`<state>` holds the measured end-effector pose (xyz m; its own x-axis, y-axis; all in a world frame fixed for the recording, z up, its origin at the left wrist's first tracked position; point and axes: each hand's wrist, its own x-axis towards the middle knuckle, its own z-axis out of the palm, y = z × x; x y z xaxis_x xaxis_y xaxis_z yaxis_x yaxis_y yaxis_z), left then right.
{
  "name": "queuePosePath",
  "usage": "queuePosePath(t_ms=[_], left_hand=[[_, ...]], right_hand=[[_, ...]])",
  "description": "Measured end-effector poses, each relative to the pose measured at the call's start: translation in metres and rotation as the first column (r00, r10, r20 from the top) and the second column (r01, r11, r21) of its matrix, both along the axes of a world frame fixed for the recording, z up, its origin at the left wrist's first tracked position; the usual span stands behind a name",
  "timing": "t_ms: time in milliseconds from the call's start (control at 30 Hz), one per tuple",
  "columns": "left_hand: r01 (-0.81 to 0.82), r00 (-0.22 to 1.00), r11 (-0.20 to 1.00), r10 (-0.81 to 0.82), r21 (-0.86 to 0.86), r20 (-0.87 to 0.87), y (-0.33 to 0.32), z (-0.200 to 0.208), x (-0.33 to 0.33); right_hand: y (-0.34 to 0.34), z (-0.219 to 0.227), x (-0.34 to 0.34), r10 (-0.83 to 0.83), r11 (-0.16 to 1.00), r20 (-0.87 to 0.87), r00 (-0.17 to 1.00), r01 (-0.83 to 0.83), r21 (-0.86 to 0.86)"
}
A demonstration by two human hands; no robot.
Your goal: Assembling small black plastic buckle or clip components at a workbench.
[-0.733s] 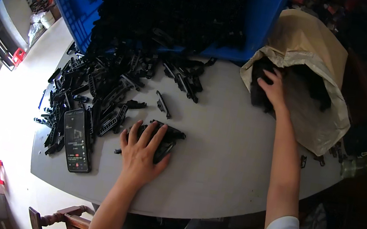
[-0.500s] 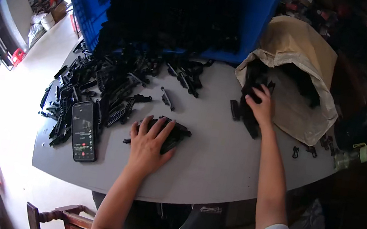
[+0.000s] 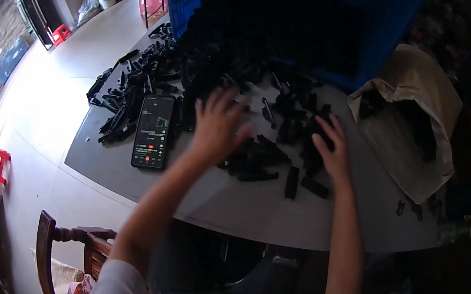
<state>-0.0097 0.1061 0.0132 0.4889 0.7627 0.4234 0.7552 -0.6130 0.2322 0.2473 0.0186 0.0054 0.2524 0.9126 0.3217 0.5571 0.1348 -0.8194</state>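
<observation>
My left hand (image 3: 217, 129) is slightly blurred, its fingers spread over the near side of a heap of black plastic parts (image 3: 125, 83). Just right of it, more loose black parts (image 3: 262, 151) lie in the middle of the grey table (image 3: 237, 212). My right hand (image 3: 332, 150) has its fingers apart at the right edge of these parts, fingertips close to or touching them; dark shadow hides exact contact. Two separate black pieces, one upright in the view (image 3: 292, 183) and one slanted (image 3: 315, 188), lie nearer to me. Neither hand visibly grips anything.
Behind the heap stands a blue crate (image 3: 387, 42) full of black parts. A brown paper bag (image 3: 438, 74) gapes open at the right. A lit phone (image 3: 152, 134) lies left of my left hand. Small dark pieces (image 3: 415, 210) sit near the right table edge.
My right hand has moved left, away from the bag's mouth, and black parts now lie spread mid-table. My left hand has come off the parts it covered and moved forward. The view has shifted.
</observation>
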Motion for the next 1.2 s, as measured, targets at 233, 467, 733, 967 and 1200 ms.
queuePosePath(t_ms=[233, 467, 733, 967, 1200], left_hand=[[-0.212, 0.974, 0.975, 0.205, -0.071, -0.094, 0.083, -0.015, -0.003], [-0.071, 0.995, 0.996, 0.066, -0.057, -0.075, 0.039, -0.020, 0.033], [-0.038, 0.994, 0.999, 0.038, 0.001, -0.100, -0.012, -0.022, 0.030], [0.286, 0.932, 0.958, -0.276, -0.012, 0.237, -0.083, 0.012, 0.000], [0.414, 0.907, 0.909, -0.417, -0.055, -0.053, -0.131, 0.020, -0.017]], right_hand=[[-0.083, -0.015, -0.017, -0.135, 0.990, 0.162, 0.978, 0.140, -0.024], [-0.088, -0.017, -0.044, -0.070, 0.988, 0.559, 0.826, 0.136, -0.077], [-0.104, -0.015, -0.084, -0.036, 0.987, 0.581, 0.813, 0.121, -0.107], [-0.130, -0.011, -0.087, -0.207, 0.975, 0.511, 0.834, 0.133, 0.177], [-0.109, 0.007, -0.114, -0.087, 0.995, 0.643, 0.761, 0.097, 0.019]])
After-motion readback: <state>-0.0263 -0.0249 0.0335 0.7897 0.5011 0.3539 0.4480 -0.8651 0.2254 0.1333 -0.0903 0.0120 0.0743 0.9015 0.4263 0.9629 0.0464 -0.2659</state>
